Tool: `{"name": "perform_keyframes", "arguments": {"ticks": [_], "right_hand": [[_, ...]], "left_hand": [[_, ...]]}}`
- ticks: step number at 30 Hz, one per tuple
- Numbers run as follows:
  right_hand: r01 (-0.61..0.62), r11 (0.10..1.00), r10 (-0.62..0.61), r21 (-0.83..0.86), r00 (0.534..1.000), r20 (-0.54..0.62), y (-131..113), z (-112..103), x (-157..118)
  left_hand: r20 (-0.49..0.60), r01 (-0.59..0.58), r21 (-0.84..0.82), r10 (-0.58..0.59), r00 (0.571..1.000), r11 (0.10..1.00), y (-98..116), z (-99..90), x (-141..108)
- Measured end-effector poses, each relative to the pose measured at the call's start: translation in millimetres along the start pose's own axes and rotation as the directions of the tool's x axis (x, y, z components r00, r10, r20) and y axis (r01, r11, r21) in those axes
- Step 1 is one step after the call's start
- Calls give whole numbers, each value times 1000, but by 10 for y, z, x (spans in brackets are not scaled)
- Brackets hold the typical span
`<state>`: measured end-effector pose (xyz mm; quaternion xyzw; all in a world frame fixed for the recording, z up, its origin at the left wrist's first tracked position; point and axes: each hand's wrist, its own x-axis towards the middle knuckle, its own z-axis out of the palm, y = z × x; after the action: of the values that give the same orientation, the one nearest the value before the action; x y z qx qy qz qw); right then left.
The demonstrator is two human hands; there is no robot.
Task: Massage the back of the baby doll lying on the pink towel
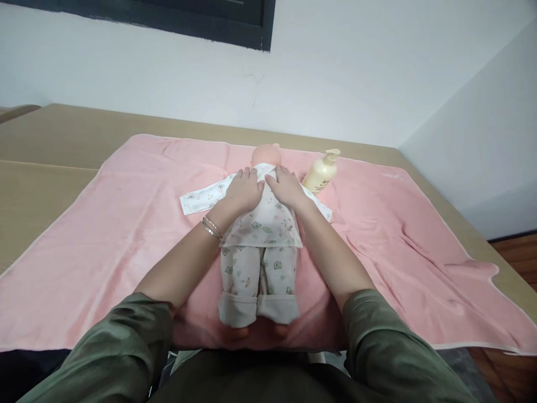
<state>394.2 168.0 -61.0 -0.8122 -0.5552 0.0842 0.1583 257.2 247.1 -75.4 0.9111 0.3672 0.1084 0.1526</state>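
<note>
Resting on the doll (pixel 268 232), the left hand (pixel 245 192) at eleven o'clock and the right hand (pixel 286 186) at one have flattened, unclenched fingers. The doll lies on a pink blanket (pixel 126 235), head at twelve; a pump bottle (pixel 321 172) sits at two.

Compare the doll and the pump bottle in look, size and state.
The doll is larger than the pump bottle. The doll wears white printed clothes; the pump bottle is pale yellow with dark markings. The left hand and right hand rest on the doll; neither touches the pump bottle. Both things are on the pink blanket.
</note>
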Motion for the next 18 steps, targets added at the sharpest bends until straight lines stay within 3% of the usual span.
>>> {"name": "perform_keyframes", "arguments": {"ticks": [2,5,8,11,14,18], "right_hand": [[4,1000,-4,31,1000,6,81,-20,74],[-9,993,8,-117,1000,-12,-70,-2,-73],[11,948,-14,-318,1000,-6,-381,37,-386],[44,918,-24,-393,998,55,-566,45,-588],[65,952,-50,-300,997,57,-491,20,-516],[-35,991,35,-131,999,-5,-196,16,-198]], "left_hand": [[106,-11,36,7,994,999,64,-78,-88],[168,-8,26,4,986,1000,36,-130,-72],[64,3,-59,1,998,998,-94,-51,85],[-39,10,-197,-18,999,980,-227,91,224],[-113,-10,-261,-21,993,965,-288,200,265],[-183,-10,-254,-38,982,967,-277,272,258]]}}
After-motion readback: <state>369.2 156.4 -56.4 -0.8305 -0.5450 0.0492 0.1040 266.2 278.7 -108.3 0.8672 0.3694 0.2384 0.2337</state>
